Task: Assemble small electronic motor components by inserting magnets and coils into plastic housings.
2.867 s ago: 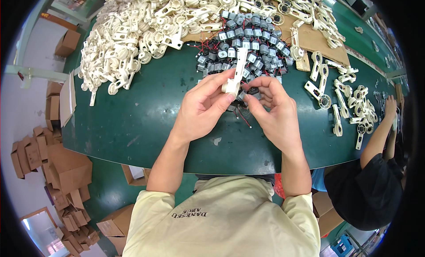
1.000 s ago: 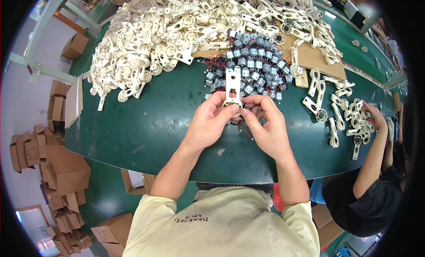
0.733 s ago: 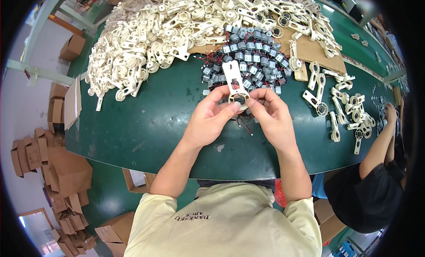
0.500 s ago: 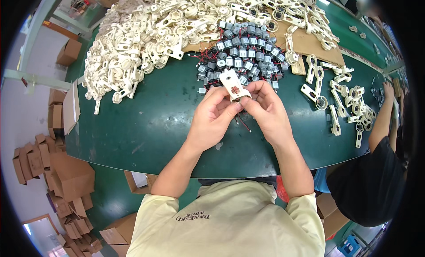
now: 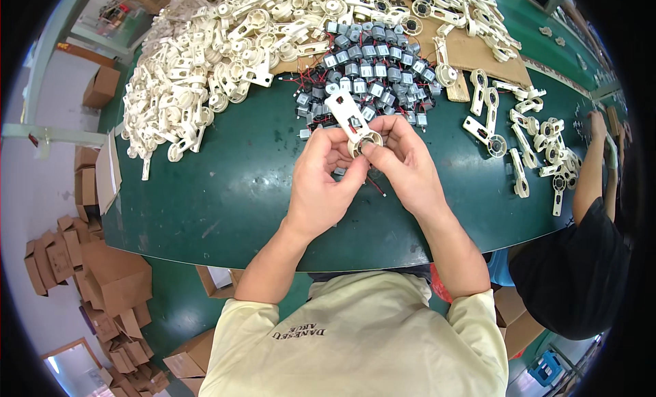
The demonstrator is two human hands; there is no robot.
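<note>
Both my hands hold one cream plastic housing [image 5: 348, 117], a long slotted arm with a round ring at its near end, tilted with the arm pointing away from me. My left hand [image 5: 324, 175] grips the ring's left side with thumb and fingers. My right hand [image 5: 406, 166] wraps its right side, thumb pressed into the ring on a dark round part, likely a small motor. Thin red and black wires dangle beneath the hands. Just beyond lies a pile of small silver-grey motors [image 5: 383, 72] with red wires.
A large heap of cream housings [image 5: 225, 48] covers the table's far left and back. More housings with dark centres [image 5: 488, 124] lie at the right, near another person's arm [image 5: 593, 165]. Cardboard [image 5: 478, 59] lies under part of the heap. Boxes [image 5: 113, 274] stack on the floor at left.
The housing has turned in my hands, so its ring opening now faces up. My right thumb has shifted onto the ring's middle. The view has moved slightly.
</note>
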